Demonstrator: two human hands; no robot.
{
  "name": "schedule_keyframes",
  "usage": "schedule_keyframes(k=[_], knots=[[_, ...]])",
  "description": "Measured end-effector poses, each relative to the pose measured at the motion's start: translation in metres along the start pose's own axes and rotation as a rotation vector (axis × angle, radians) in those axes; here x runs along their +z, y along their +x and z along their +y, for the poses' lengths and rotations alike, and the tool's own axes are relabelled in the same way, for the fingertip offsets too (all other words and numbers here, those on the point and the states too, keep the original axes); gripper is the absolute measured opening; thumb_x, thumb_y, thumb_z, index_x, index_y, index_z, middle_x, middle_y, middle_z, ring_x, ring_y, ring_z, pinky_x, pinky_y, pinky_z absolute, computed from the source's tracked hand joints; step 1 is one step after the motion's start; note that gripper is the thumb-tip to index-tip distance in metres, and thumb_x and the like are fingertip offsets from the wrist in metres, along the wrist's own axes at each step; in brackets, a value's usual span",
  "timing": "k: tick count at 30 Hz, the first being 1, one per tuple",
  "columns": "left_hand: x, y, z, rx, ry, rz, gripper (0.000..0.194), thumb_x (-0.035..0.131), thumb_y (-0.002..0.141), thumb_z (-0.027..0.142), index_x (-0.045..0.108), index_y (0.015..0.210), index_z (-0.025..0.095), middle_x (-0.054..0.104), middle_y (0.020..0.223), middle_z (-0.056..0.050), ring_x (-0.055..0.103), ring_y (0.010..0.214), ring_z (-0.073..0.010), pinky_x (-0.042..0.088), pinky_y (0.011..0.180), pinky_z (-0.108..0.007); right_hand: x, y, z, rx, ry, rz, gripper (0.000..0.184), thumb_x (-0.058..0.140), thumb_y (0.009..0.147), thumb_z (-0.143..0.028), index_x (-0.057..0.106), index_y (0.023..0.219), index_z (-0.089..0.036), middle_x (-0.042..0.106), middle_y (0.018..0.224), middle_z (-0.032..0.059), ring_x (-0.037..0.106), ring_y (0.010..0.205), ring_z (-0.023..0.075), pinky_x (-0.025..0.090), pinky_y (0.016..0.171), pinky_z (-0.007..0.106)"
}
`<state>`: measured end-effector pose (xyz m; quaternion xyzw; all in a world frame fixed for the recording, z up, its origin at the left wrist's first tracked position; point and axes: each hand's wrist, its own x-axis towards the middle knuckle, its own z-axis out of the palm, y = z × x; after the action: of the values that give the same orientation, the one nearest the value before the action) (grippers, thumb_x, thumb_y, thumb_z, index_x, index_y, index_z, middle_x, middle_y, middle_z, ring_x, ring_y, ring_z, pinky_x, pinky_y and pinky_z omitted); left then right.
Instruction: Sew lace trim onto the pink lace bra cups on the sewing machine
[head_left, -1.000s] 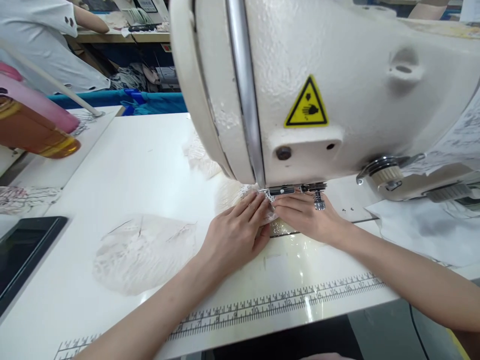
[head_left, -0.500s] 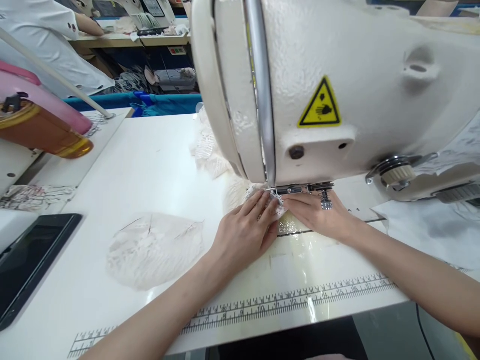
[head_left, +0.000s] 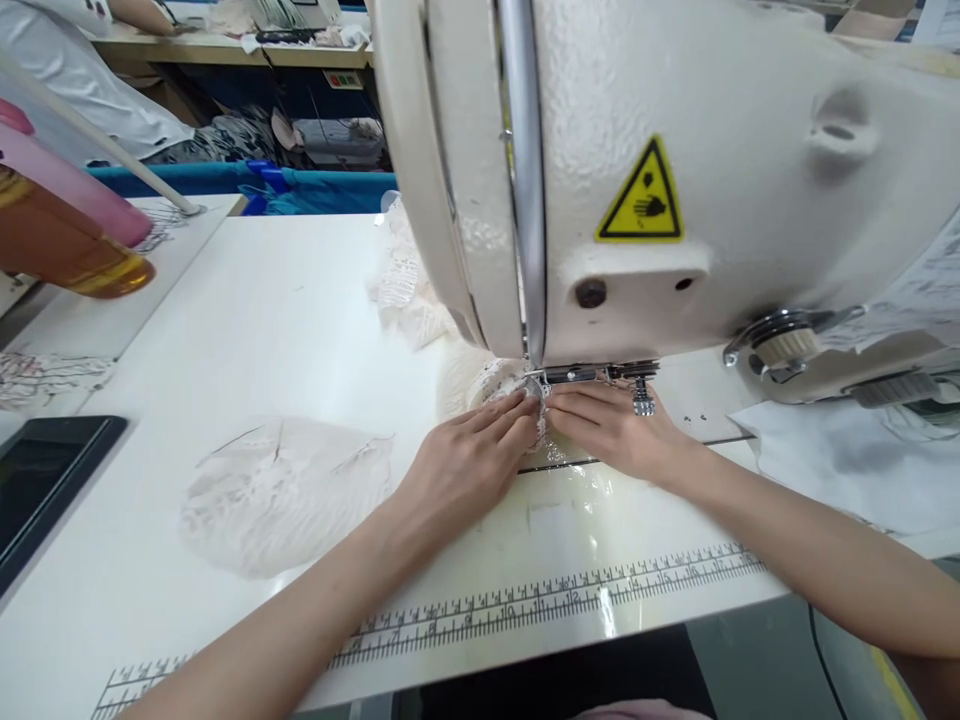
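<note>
My left hand (head_left: 476, 445) lies with fingers stretched over a piece of white lace fabric (head_left: 491, 378), just left of the sewing machine's presser foot. My right hand (head_left: 619, 425) rests flat on the other side, its outstretched fingertips touching the lace edge under the metal guide (head_left: 592, 374). Both hands press the fabric down, and the fingertips nearly meet. The needle and part of the foot are hidden behind the fingers and the machine head (head_left: 637, 90). More sheer, gathered cream fabric (head_left: 405, 285) bunches behind the left side of the head.
A sheer oval fabric piece (head_left: 289, 500) lies left on the white table (head_left: 262, 300). Farther left are a dark phone-like device (head_left: 52, 480) and pink and amber bottles (head_left: 67, 240). A ruler strip (head_left: 525, 610) runs along the front edge. White cloth (head_left: 847, 465) lies right. A person's sleeve and arm show behind.
My left hand has drawn its fingers closer together and lies flatter on the lace. The lace has shifted slightly beneath the foot. The whole view has moved a little.
</note>
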<state>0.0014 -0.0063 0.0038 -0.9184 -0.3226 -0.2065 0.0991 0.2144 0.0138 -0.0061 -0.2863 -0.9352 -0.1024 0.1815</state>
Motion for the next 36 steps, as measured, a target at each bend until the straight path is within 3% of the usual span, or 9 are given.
schedule_keyframes(k=[8,14,20,36], knots=[[0.001,0.001,-0.007,-0.041,-0.015,0.007,0.025,0.038,0.094,0.013,0.063,0.099,0.011,0.07,0.112,-0.008,0.064,0.108,-0.0199,0.057,0.091,-0.033,0.006,0.002,-0.009,0.038,0.067,0.061,0.027,0.046,0.092,-0.006,0.063,0.102,-0.023,0.069,0.101,0.0005,0.059,0.098,0.013,0.046,0.088,0.031],[0.002,-0.001,-0.007,-0.058,0.005,-0.002,0.027,0.038,0.093,0.012,0.064,0.095,0.01,0.069,0.114,-0.01,0.064,0.109,-0.021,0.057,0.091,-0.034,0.007,0.003,-0.014,0.037,0.067,0.097,0.022,0.051,0.089,-0.004,0.064,0.099,-0.019,0.069,0.097,0.0005,0.059,0.101,0.0136,0.047,0.088,0.03],[0.003,0.0,-0.008,-0.017,0.032,0.001,0.032,0.04,0.095,0.017,0.061,0.117,0.008,0.065,0.121,-0.01,0.062,0.111,-0.023,0.057,0.092,-0.038,0.008,0.003,-0.013,0.031,0.067,0.1,0.025,0.048,0.09,-0.004,0.066,0.095,-0.021,0.069,0.095,-0.0006,0.058,0.098,0.0127,0.047,0.086,0.03],[0.007,0.0,-0.001,-0.039,0.126,-0.02,0.034,0.043,0.094,0.017,0.062,0.119,0.005,0.063,0.122,-0.012,0.062,0.112,-0.0251,0.056,0.092,-0.038,0.007,0.004,-0.01,0.089,0.139,0.062,0.029,0.047,0.089,-0.002,0.066,0.096,-0.022,0.069,0.095,0.0012,0.06,0.092,0.0148,0.048,0.08,0.031]])
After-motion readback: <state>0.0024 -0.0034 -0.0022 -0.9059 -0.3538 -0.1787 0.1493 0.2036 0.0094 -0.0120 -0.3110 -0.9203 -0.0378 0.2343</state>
